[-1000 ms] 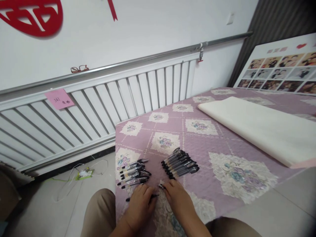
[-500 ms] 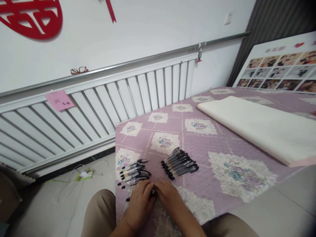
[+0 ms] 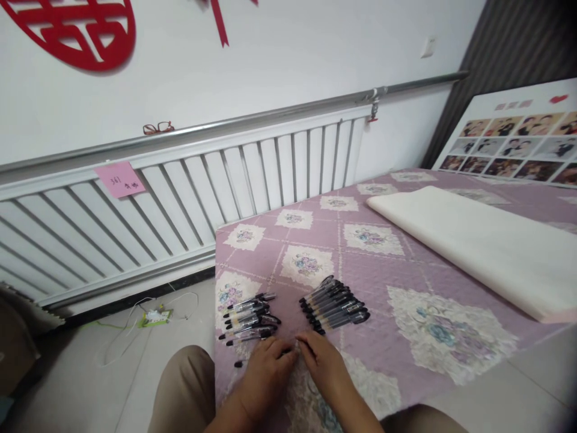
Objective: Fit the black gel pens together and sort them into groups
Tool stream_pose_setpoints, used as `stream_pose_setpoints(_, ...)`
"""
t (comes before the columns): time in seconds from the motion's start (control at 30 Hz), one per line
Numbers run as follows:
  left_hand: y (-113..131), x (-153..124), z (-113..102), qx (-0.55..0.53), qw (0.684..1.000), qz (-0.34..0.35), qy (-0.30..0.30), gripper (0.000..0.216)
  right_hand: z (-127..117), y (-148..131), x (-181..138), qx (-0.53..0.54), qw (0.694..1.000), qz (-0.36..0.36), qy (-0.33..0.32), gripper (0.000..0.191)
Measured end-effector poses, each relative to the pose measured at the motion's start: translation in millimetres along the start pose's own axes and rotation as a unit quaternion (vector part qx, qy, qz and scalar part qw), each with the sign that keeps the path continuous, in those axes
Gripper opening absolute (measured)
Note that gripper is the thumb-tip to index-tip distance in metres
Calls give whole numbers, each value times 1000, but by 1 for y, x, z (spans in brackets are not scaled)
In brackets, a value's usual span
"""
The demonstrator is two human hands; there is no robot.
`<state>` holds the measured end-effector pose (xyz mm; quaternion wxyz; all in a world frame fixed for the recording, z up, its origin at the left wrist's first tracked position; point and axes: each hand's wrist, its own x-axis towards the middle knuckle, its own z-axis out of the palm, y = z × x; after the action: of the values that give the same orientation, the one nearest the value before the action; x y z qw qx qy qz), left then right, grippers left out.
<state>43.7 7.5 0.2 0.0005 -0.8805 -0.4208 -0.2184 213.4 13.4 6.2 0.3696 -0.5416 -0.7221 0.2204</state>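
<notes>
My left hand point(image 3: 269, 368) is closed around a black-ended pen point(image 3: 240, 364), whose tip sticks out on the left while its other dark end shows at the fingers. Close beside it, my right hand point(image 3: 323, 359) has its thumb and fingers drawn together; whatever they may pinch is too small to make out. Just beyond the left hand lies a loose group of clear pens with black caps point(image 3: 247, 319). A tighter row of similar pens point(image 3: 334, 305) rests past the right hand, side by side and slanted. All lie on a purple floral cloth point(image 3: 311, 237).
A folded cream sheet point(image 3: 478, 240) covers the table's right part. Behind the table runs a white radiator point(image 3: 252, 174) with a pink note point(image 3: 120, 179); glasses point(image 3: 158, 127) rest on its pipe. A photo board point(image 3: 518, 135) leans at back right. A power strip point(image 3: 155, 317) lies on the floor.
The view has shifted slightly. My hands have drawn a little apart, and my left fingers now cover more of the pen's dark end. Both pen groups look unchanged.
</notes>
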Motion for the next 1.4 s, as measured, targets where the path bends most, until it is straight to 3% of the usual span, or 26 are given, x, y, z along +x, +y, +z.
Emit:
stream_pose_setpoints(0.3,-26,-11,0,-32,998,-32,38,19,-2,0,-3,37,999,28,19,23)
stream_pose_setpoints(0.47,-43,-5,-4,-41,998,-12,48,17,-2,2,0,48,997,43,45,25)
stream_pose_setpoints(0.87,-46,17,-15,-29,999,-16,15,11,-5,-7,0,36,995,56,79,26)
stream_pose_setpoints(1.03,-41,12,-20,-14,999,-15,29,13,-4,-1,-4,25,983,78,167,27)
stream_pose_setpoints(1.17,-36,6,-25,-25,999,0,46,15,-7,16,-7,20,953,138,269,28)
stream_pose_setpoints(1.3,-37,0,-23,-25,995,23,94,12,-23,36,-4,-12,914,200,354,32)
stream_pose_setpoints(1.4,-41,-5,-19,-22,994,38,104,14,-39,50,4,-76,905,200,368,40)
